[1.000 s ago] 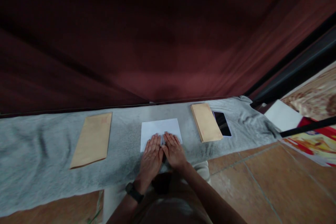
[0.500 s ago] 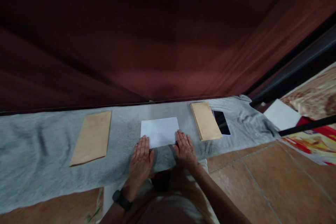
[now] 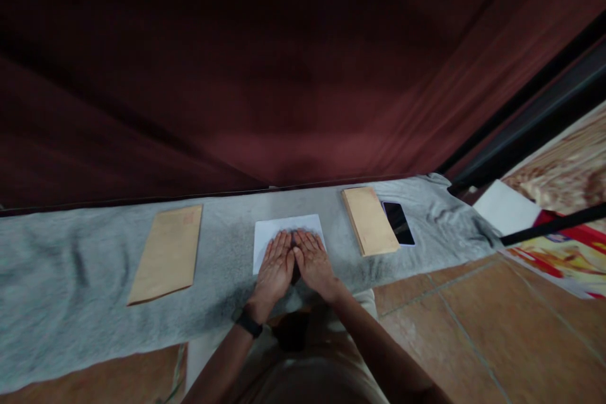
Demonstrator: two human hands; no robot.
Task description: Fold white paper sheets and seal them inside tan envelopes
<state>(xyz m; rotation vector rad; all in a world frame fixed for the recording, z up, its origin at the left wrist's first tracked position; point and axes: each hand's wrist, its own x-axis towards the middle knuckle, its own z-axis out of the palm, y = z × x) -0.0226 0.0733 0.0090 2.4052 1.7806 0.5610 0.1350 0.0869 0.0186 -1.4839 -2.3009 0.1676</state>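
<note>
A folded white paper (image 3: 265, 235) lies on a grey cloth (image 3: 95, 303) spread over the floor. My left hand (image 3: 274, 268) and my right hand (image 3: 313, 264) rest flat on the paper side by side, fingers stretched out and touching at the middle. A dark watch sits on my left wrist (image 3: 249, 324). A brown envelope (image 3: 166, 252) lies to the left of the paper. A stack of brown envelopes (image 3: 370, 219) lies to the right.
A black phone (image 3: 398, 222) lies beside the envelope stack. A dark red curtain (image 3: 284, 76) hangs behind the cloth. Brown floor tiles (image 3: 473, 341) extend to the right, with a white sheet (image 3: 505, 207) and colourful printed material (image 3: 563, 252) at the far right.
Half a second ago my hands were apart at the paper's near corners. They have come together and moved forward onto the middle of the paper.
</note>
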